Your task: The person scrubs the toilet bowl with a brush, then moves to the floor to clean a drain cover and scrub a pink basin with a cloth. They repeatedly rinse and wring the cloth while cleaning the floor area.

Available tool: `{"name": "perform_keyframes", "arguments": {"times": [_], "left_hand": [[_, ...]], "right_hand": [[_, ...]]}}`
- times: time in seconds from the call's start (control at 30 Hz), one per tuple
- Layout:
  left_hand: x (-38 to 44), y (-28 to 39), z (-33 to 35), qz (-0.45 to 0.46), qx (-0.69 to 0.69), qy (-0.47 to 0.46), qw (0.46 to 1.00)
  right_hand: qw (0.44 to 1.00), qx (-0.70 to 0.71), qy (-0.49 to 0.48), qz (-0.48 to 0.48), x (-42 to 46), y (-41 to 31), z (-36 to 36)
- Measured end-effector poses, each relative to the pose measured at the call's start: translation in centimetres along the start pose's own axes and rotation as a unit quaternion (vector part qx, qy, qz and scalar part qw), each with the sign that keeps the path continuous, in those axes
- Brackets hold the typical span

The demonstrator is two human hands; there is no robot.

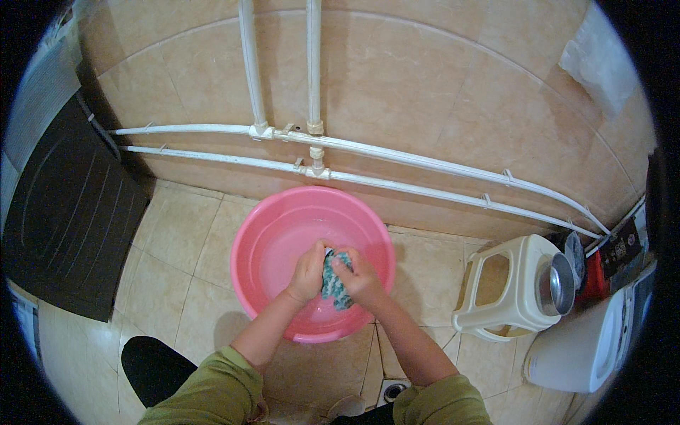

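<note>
A pink plastic basin stands on the tiled floor before me, with water in its bottom. Over it, both of my hands grip a bunched teal-and-white cloth. My left hand closes on the cloth's left side, while my right hand holds its right side with the thumb across the front. The lower part of the cloth hangs below my fingers. How much of it is folded inside my palms is hidden.
White pipes run along the tiled wall behind the basin. To the right are a cream plastic stool bearing a metal bowl, and a white bin-like container. A dark panel stands left. A floor drain lies near me.
</note>
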State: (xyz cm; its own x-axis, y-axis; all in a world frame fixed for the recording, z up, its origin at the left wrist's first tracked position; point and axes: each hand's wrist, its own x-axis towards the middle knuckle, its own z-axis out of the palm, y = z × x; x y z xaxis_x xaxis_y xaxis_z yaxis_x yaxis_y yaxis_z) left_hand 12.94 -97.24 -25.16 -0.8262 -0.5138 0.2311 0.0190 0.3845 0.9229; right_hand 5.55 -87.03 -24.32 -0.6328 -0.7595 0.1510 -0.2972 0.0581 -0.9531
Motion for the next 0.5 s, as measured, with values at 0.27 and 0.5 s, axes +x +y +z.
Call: {"name": "perform_keyframes", "arguments": {"times": [0.27,0.5], "left_hand": [[1.0,-0.6,0.7,-0.08,-0.377,0.084,0.919],[0.3,-1.1,-0.4,-0.197,-0.549,-0.019,0.812]], "right_hand": [[0.788,0.583,0.102,0.171,2.1,-1.5,-0.4],[0.959,0.257,0.11,0.05,2.3,-0.7,-1.7]]}}
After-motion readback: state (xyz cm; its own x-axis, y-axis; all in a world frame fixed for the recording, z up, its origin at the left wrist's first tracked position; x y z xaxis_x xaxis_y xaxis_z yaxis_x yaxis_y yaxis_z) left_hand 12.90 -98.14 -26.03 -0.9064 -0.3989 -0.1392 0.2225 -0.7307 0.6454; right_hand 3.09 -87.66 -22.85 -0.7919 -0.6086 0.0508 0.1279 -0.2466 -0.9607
